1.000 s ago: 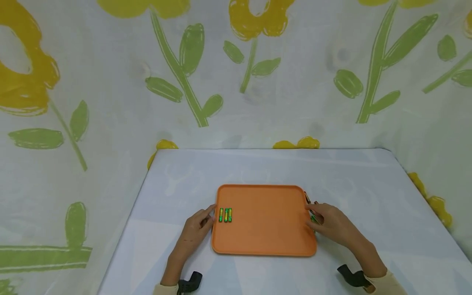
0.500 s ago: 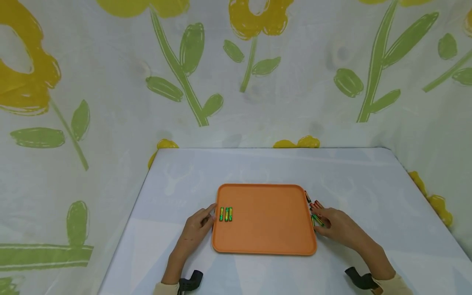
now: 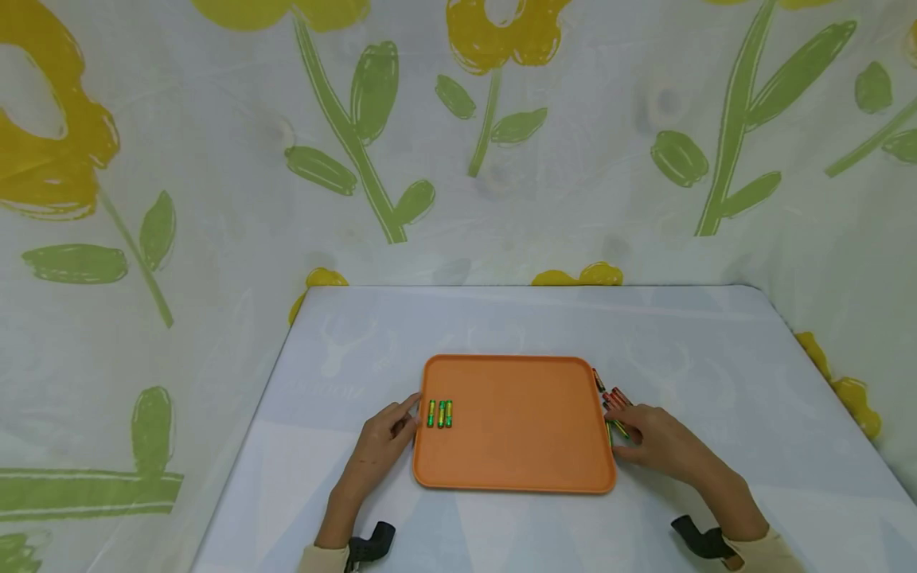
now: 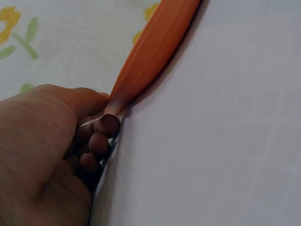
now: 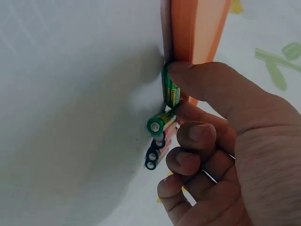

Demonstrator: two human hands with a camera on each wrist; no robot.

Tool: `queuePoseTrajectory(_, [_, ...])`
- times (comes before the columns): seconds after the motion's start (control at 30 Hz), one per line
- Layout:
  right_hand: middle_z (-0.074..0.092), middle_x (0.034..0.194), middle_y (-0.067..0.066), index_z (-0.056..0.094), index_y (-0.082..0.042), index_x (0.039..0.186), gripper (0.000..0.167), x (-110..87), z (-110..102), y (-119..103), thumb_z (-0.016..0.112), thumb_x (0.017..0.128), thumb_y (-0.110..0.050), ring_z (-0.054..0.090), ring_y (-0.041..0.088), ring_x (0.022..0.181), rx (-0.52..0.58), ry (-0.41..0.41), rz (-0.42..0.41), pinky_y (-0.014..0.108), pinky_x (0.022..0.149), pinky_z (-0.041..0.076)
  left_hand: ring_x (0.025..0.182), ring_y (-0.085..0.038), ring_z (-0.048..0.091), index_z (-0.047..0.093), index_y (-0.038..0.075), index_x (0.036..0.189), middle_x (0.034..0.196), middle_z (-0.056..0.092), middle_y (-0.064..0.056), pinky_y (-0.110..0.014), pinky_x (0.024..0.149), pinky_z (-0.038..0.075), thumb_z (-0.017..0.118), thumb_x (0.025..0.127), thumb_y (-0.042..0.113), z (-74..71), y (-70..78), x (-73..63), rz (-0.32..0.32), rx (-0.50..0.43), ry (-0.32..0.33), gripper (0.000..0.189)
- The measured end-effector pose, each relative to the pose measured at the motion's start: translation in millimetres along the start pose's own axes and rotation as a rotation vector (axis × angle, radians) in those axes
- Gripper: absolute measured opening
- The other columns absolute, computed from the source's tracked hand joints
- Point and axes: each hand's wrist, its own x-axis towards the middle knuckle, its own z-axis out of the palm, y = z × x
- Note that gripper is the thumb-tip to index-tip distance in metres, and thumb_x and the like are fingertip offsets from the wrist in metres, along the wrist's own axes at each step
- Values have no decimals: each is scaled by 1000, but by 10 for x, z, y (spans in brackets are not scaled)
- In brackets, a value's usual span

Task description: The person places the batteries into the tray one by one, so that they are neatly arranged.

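Note:
An orange tray (image 3: 523,430) lies on the table, with three green-and-yellow batteries (image 3: 441,414) standing side by side in its left part. My left hand (image 3: 383,442) holds the tray's left rim (image 4: 153,52), thumb on top and the other fingers curled below. Against the outside of the right rim, my right hand (image 3: 655,438) pinches a green battery (image 5: 171,89) end to end between thumb and index finger. A second green battery (image 5: 159,123) lies just beside it, close to several red-and-black batteries (image 3: 620,396). My right middle, ring and little fingers are curled in.
A pale tabletop (image 3: 530,322) surrounds the tray. Behind it hangs a white cloth (image 3: 573,215) printed with yellow flowers and green leaves. One dark battery (image 3: 598,380) lies near the tray's far right corner. A black wrist mount (image 3: 698,539) sits on each forearm.
My right hand has moved off the tray's right rim, slightly right and toward me, down to the batteries beside it. The left hand has stayed at the left rim.

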Motion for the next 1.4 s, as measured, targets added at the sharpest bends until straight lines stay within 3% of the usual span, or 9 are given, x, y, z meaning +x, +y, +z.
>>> queuePoseTrajectory(0.17, [42,69,-7,70,-5,120,46,-2,50,20,86,79,-21,39,7,65,-35,2,1,26,56,33,67,-9,46,57,13,144,82,55,7,-23,59,41,63,101,17,4,-12,1,19,-6,10,44])
queuePoseTrajectory(0.33, [40,66,-7,70,-2,120,48,-25,-54,-95,85,78,-18,36,5,62,-59,43,-28,25,53,31,67,-8,45,57,12,143,82,54,7,-24,58,41,64,100,17,11,-12,0,41,0,16,44])
queuePoseTrajectory(0.57, [40,67,-8,70,-1,116,43,-22,-103,-215,85,78,-14,36,4,63,-39,99,-58,24,54,32,68,-9,46,57,14,144,83,54,8,-24,60,41,62,101,19,8,-21,-6,21,-12,1,44])
queuePoseTrajectory(0.8, [38,64,-10,71,-3,114,36,92,-49,-299,82,80,-12,34,0,60,5,140,-163,22,54,32,67,-7,45,58,12,143,82,54,9,-23,58,41,63,101,19,14,-44,-11,55,14,30,43])
queuePoseTrajectory(0.97, [37,64,-12,70,-6,109,32,188,-11,-386,83,81,-14,36,3,61,46,122,-172,23,54,33,67,-7,45,58,11,143,82,54,8,-23,58,41,63,101,17,15,-28,-19,67,-7,26,43])
queuePoseTrajectory(1.17, [34,64,-13,71,-6,112,35,299,55,-504,83,81,-15,34,2,61,20,135,-199,22,55,31,68,-8,46,57,11,143,81,53,7,-23,59,40,63,101,17,11,-15,-24,36,-21,11,43])
queuePoseTrajectory(1.4, [32,64,-14,72,-8,113,35,433,104,-686,83,81,-16,31,0,59,2,141,-217,22,53,24,66,-8,45,57,10,143,80,53,6,-23,58,40,63,101,18,2,-11,-15,59,-31,16,43])
